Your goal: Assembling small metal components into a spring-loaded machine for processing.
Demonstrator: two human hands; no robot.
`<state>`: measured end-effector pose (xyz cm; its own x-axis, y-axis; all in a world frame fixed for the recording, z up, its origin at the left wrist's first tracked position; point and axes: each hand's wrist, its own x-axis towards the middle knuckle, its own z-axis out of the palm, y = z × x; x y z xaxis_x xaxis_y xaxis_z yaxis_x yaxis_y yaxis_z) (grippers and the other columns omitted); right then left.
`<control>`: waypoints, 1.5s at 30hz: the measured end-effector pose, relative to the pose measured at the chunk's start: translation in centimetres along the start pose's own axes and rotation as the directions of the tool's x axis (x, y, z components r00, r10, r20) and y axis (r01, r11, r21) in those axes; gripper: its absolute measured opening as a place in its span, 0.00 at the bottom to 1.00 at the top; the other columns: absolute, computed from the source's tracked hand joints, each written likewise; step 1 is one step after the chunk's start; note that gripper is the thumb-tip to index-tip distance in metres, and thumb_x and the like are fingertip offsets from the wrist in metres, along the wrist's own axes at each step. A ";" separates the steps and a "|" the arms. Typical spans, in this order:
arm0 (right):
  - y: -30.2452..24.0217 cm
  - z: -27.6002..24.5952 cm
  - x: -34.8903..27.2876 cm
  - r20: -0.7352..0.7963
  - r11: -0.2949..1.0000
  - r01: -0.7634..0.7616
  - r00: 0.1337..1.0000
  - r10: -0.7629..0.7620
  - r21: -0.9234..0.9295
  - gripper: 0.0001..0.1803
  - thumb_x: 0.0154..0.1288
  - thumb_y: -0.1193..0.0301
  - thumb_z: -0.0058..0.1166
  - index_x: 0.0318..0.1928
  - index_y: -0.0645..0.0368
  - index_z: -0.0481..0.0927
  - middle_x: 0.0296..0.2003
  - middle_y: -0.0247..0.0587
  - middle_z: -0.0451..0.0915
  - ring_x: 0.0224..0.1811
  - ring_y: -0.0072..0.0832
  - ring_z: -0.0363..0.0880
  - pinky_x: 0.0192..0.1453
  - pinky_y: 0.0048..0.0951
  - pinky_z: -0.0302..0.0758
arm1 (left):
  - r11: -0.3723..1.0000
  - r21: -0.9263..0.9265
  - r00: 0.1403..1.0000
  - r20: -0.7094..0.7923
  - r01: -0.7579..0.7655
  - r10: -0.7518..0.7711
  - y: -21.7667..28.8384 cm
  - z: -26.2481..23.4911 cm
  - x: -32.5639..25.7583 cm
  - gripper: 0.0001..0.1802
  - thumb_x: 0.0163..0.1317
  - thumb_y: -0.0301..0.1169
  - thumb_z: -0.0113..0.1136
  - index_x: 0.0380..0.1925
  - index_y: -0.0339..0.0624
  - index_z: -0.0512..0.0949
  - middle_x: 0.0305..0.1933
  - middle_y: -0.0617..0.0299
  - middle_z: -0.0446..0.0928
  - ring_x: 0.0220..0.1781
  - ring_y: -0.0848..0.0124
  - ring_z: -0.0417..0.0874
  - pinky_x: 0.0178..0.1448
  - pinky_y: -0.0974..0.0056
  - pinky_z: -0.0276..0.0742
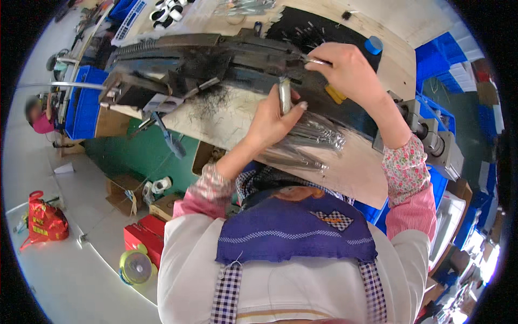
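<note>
My left hand is closed around a short silver metal piece, held nearly upright at the near side of a long dark machine. My right hand pinches a thin metal rod, its far end pointing toward the machine's right part. A yellow block lies just below my right hand. Bundles of thin grey metal wires rest on the table near my left wrist. Whether the two held pieces touch the machine I cannot tell.
Dark shavings are scattered over the wooden table. A black mat with thin pins and a blue round cap lie at the back. Grey motor-like housings stand right, a blue bin left. Another person is far left.
</note>
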<state>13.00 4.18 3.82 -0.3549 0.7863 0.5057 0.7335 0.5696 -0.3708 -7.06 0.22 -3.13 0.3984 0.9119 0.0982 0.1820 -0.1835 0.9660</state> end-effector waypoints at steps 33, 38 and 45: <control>-6.8 -4.2 -12.3 0.197 0.900 -0.252 0.921 0.336 -0.354 0.07 0.57 0.73 0.50 0.36 0.59 0.70 0.28 0.46 0.74 0.32 0.38 0.80 0.31 0.38 0.77 | 0.637 -0.659 0.915 0.248 0.399 -0.317 4.7 5.7 4.2 0.13 0.71 0.38 0.48 0.31 0.42 0.72 0.18 0.74 0.58 0.15 0.82 0.55 0.19 0.74 0.50; -2.6 -7.3 -3.7 -0.149 0.905 -0.226 0.972 0.183 -0.360 0.07 0.56 0.74 0.50 0.38 0.58 0.74 0.28 0.47 0.78 0.34 0.46 0.80 0.34 0.43 0.77 | 0.679 -0.669 0.945 0.121 0.304 -0.303 4.1 5.3 4.2 0.13 0.72 0.37 0.46 0.30 0.42 0.72 0.17 0.72 0.57 0.16 0.81 0.55 0.20 0.73 0.50; 0.8 -3.3 -1.1 0.260 0.956 -0.273 0.936 0.238 0.108 0.12 0.58 0.76 0.51 0.43 0.65 0.80 0.30 0.48 0.83 0.33 0.38 0.82 0.39 0.36 0.76 | 0.620 -0.711 0.930 0.138 0.332 -0.340 4.7 5.2 4.3 0.12 0.71 0.37 0.47 0.32 0.41 0.73 0.16 0.71 0.58 0.16 0.81 0.55 0.19 0.72 0.50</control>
<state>15.87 2.95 5.54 -0.3081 0.9336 0.1827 0.7357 0.3556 -0.5764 0.19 1.36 0.60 0.4324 0.8603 -0.2701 -0.3946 0.4498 0.8012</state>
